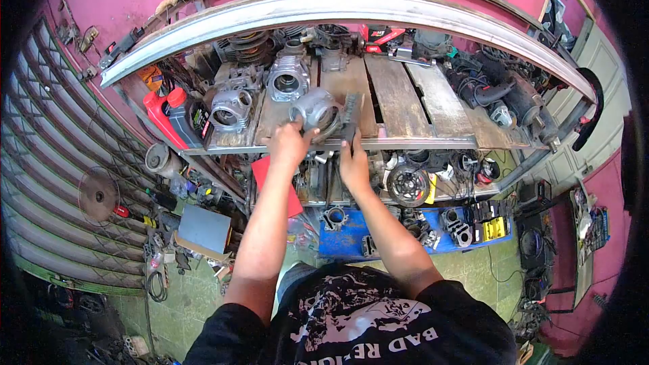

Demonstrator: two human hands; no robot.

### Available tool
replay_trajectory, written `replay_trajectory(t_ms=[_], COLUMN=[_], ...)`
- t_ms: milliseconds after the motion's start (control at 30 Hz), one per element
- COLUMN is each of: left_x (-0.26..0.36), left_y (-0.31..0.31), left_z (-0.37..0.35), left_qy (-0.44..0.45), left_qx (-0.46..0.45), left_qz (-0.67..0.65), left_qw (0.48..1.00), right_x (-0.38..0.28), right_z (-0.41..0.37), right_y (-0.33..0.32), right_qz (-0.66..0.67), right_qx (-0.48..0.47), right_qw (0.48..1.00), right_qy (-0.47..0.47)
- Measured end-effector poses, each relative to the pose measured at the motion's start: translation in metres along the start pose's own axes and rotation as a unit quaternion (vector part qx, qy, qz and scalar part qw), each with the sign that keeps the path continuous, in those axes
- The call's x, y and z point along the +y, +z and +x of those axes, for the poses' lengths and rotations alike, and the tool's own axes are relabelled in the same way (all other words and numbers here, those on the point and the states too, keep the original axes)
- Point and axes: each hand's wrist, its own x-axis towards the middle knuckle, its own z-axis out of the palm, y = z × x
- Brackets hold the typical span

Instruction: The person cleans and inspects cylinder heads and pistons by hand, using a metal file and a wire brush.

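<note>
Step in hand: judging by the grips, a tool is being worked against an engine part.
Left hand (pixel 289 143): grasps the grey cylinder (pixel 316 109) by its near rim.
Right hand (pixel 353 162): clenched round a dark flat tool (pixel 351 116), perhaps a file, touching the cylinder's right side.
Next move: probably calls for a firm, steadying left grip.
Cylinder: dull cast metal with an open round bore, at the front edge of the wooden workbench (pixel 405 98).

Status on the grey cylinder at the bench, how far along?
Done: grey cylinder sits at the bench front edge. In hand: left hand steadies it, right hand holds a dark flat tool against it. Left: no finished surface is visible; other cylinders sit to its left, untouched, perhaps next.
</note>
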Motion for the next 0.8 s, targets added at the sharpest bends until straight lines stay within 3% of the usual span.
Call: replay_trajectory(t_ms=[100,167,233,267,300,367,400,433,500,533,567,600,633,667,700,800], left_x=[0.006,0.010,0.013,0.015,0.015,0.008,0.004,-0.002,-0.010,-0.012,-0.013,-0.015,-0.016,-0.016,-0.018,-0.021], left_y=[0.015,0.012,0.010,0.005,-0.003,-0.014,-0.017,-0.019,-0.025,-0.030,-0.036,-0.043,-0.043,-0.041,-0.040,-0.037], left_z=[-0.004,-0.004,-0.004,-0.005,-0.006,-0.003,0.001,0.004,0.010,0.014,0.021,0.029,0.036,0.044,0.052,0.072], left_qy=[0.017,0.012,-0.003,-0.003,0.007,0.015,0.007,-0.001,0.009,0.052,0.094,0.144,0.146,0.173,0.200,0.243], left_qx=[0.043,0.019,0.000,-0.001,-0.022,-0.044,-0.077,-0.109,-0.075,0.009,0.094,0.054,0.052,0.017,-0.019,-0.086], left_qz=[0.033,0.029,-0.031,-0.035,-0.066,-0.096,-0.155,-0.212,-0.267,-0.191,-0.111,-0.060,-0.062,-0.017,0.029,0.049], left_qw=[0.998,0.999,0.999,0.999,0.998,0.994,0.985,0.971,0.961,0.980,0.985,0.986,0.986,0.985,0.979,0.965], right_x=[0.001,-0.007,-0.015,-0.039,-0.029,-0.003,-0.008,-0.009,0.015,-0.003,-0.042,-0.062,-0.035,-0.045,-0.040,-0.052], right_z=[0.003,-0.032,-0.064,-0.067,-0.059,-0.026,-0.009,0.006,0.026,0.019,0.006,-0.008,-0.029,-0.056,-0.077,-0.096], right_y=[0.008,0.018,0.033,0.025,0.027,0.032,0.013,0.003,-0.003,-0.013,-0.030,-0.038,-0.022,-0.015,0.002,0.029], right_qz=[0.008,0.001,0.091,0.129,0.126,0.057,0.086,0.059,0.014,0.012,0.027,0.043,0.017,0.050,0.125,0.154], right_qx=[0.017,0.004,0.030,-0.009,-0.008,0.062,-0.015,-0.041,-0.009,-0.009,-0.066,-0.121,-0.075,-0.065,-0.035,0.035], right_qw=[0.999,1.000,0.995,0.991,0.991,0.996,0.995,0.995,0.999,0.999,0.996,0.979,0.997,0.995,0.991,0.987], right_qy=[-0.038,0.014,-0.021,0.039,0.039,-0.035,0.052,0.066,-0.046,-0.045,0.057,0.159,0.028,0.062,0.033,0.025])
